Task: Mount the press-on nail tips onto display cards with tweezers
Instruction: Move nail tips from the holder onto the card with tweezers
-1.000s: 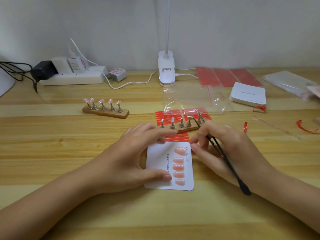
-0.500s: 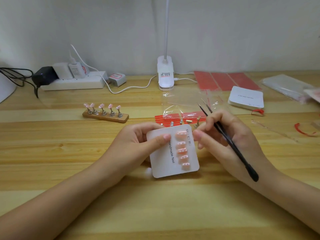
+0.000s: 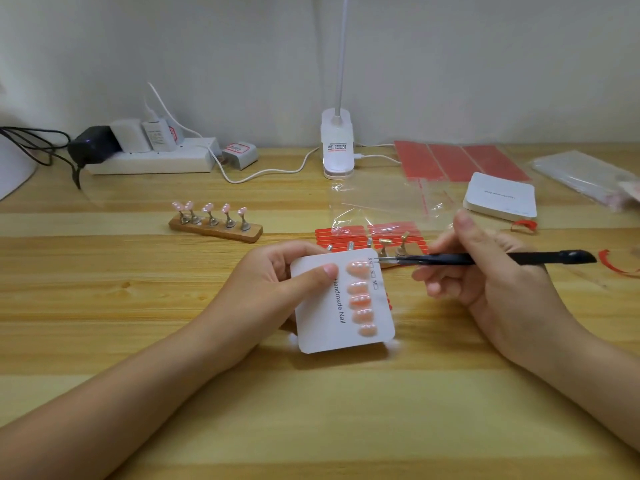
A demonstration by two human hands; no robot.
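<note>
My left hand (image 3: 273,282) holds a white display card (image 3: 322,323) tilted up off the table, thumb pressed on its face. Several pink nail tips (image 3: 360,299) sit in a column on the card beside the words "Handmade Nail". My right hand (image 3: 485,275) grips black tweezers (image 3: 485,258) lying level, their fine points at the card's top right corner by the uppermost tip. Behind the card stands a wooden stand with bare metal holders (image 3: 391,247). Another wooden stand (image 3: 216,228) at the left carries several pink tips.
Red adhesive strips (image 3: 346,235) and a clear plastic bag (image 3: 381,206) lie behind the card. A stack of white cards (image 3: 500,195) and red sheets (image 3: 457,161) are at back right. A clip lamp (image 3: 337,147), power strip (image 3: 152,161) and cables line the wall.
My left hand lifted the card off the table and tilted it towards me. My right hand turned the tweezers from pointing away to lying level, tips brought to the card's top corner.
</note>
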